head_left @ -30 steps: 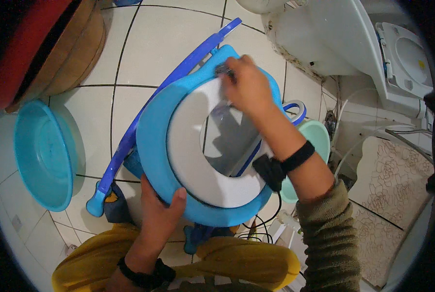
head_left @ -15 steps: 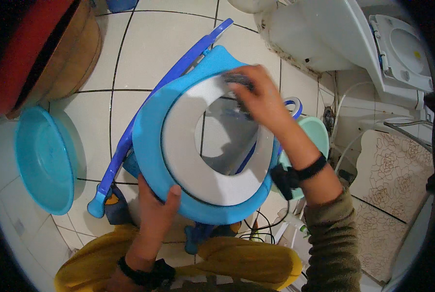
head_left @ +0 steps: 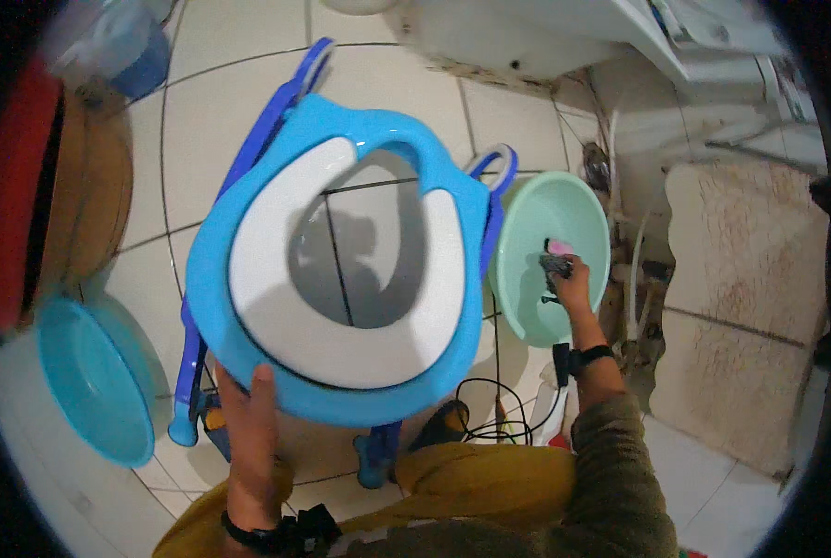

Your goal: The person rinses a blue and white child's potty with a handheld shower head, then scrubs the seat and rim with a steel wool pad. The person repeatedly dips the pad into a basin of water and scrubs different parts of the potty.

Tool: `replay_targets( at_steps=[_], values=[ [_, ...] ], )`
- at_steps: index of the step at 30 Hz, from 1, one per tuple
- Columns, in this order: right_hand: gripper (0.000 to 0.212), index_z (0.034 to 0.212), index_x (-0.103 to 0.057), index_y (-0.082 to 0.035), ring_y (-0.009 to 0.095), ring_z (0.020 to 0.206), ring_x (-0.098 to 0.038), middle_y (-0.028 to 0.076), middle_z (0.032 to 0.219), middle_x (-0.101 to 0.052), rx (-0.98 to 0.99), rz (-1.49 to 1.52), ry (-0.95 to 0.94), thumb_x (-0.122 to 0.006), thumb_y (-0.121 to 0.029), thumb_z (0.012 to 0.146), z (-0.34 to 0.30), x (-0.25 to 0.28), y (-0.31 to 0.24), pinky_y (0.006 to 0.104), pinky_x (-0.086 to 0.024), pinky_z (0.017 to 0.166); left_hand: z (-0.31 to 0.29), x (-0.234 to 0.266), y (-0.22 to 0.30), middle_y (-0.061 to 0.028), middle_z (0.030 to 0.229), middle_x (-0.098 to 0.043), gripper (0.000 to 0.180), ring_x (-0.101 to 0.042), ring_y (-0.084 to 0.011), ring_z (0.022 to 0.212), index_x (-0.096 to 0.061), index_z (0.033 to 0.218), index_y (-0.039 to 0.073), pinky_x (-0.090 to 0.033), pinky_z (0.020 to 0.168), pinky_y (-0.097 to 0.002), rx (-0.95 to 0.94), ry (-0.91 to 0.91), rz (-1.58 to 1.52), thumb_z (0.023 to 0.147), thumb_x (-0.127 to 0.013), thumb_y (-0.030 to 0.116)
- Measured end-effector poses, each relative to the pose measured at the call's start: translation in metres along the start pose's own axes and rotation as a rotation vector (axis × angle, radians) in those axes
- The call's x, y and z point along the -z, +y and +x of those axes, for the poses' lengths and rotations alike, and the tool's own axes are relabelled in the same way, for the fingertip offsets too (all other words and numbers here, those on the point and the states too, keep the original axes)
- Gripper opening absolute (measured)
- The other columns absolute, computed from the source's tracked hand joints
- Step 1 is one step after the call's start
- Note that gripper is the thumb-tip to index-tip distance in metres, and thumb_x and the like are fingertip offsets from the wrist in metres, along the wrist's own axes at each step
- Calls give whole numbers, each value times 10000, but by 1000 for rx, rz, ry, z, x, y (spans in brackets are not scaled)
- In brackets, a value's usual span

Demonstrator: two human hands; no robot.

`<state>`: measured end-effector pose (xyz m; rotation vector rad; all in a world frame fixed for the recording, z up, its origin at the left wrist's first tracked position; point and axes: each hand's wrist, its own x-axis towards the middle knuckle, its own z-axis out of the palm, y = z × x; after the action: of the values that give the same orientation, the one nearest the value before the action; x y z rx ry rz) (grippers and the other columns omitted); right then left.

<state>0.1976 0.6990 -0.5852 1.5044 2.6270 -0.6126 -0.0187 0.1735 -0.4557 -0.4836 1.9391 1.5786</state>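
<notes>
A child's toilet training seat [head_left: 341,402] in light blue, with a white padded ring and dark blue legs, stands in front of me. My left hand [head_left: 246,418] grips its near left rim, thumb on top and fingers tucked underneath. To the right of the seat, my right hand [head_left: 571,282] reaches into a pale green basin [head_left: 518,209]. A dark grey, mesh-like scrubber [head_left: 555,266] is pinched in its fingers. Beside the scrubber lies a small pink and black thing [head_left: 558,246] whose kind I cannot make out.
At the left, a turquoise basin [head_left: 85,391] leans against the wall. A brown round tub [head_left: 90,200] and a blue bucket [head_left: 141,60] stand behind it. Black cable [head_left: 494,430] loops near my right knee. A white fixture [head_left: 527,42] and patterned panels [head_left: 741,242] flank the right side.
My right hand has gone from the seat's white ring to the green basin, scrubber still held. My left hand stays on the rim. The view has shifted, and the seat's front notch now shows.
</notes>
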Motion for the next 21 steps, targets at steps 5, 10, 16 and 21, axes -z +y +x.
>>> replay_targets(
  at_steps=[5, 10, 16, 21],
  values=[
    [447, 1206, -572, -53, 371, 1036, -536, 226, 1075, -549, 213, 252, -271, -735, -201, 816, -32, -40, 11, 445, -465, 935, 5, 2, 11, -158, 1359, -469, 678, -498, -268, 1160, -268, 1485, -2, -398, 1010, -384, -64, -80, 59, 962, -545, 329],
    [578, 1263, -456, -82, 410, 1051, -569, 229, 1118, -560, -47, -84, -298, -759, -225, 791, -27, -43, -11, 471, -489, 903, -9, 3, 42, -183, 1354, -468, 709, -547, -294, 1145, -224, 1496, 28, -540, 851, -404, 139, -42, 264, 979, -518, 414],
    [544, 1295, -413, -79, 432, 1094, -575, 261, 1183, -559, 109, -245, -400, -657, -128, 811, -26, -65, -32, 503, -486, 919, -30, 15, 84, -240, 1528, -268, 881, -472, -345, 1279, 50, 1540, 66, -499, 949, -445, 39, -171, 551, 976, -578, 317],
    [431, 1268, -475, -89, 406, 882, -643, 242, 1048, -601, -69, 98, -240, -598, -128, 856, -3, -60, -14, 477, -528, 773, -46, 32, 107, -268, 1572, -114, 836, -329, -405, 1390, -128, 1528, 11, -417, 1051, -450, -139, -195, 766, 927, -651, 265]
  ],
)
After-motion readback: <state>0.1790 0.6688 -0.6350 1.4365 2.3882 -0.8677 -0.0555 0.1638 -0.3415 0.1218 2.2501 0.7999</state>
